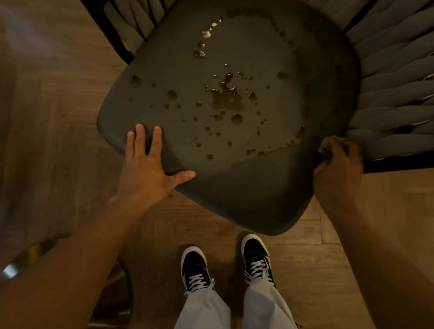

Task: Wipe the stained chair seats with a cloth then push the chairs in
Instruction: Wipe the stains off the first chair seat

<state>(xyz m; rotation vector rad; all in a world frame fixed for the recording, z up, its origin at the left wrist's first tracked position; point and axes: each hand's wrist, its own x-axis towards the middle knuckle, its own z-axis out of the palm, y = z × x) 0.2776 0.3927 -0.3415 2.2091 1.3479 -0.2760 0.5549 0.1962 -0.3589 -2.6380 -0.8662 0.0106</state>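
A dark grey chair seat (pixel 266 186) fills the middle of the view, turned cornerwise toward me. Brown stains (pixel 226 97) and many small drops are spattered over its centre and back. My left hand (pixel 148 169) lies flat on the seat's near left edge, fingers spread and straight. My right hand (pixel 338 170) is at the seat's right edge by the woven armrest, fingers curled around a small crumpled cloth (pixel 328 143) that shows only above the knuckles.
The chair's woven grey rope back and sides (pixel 401 70) wrap the top and right. A round gold table base (pixel 110 309) sits at lower left on the wooden floor. My two feet in black sneakers (pixel 226 265) stand just before the seat's near corner.
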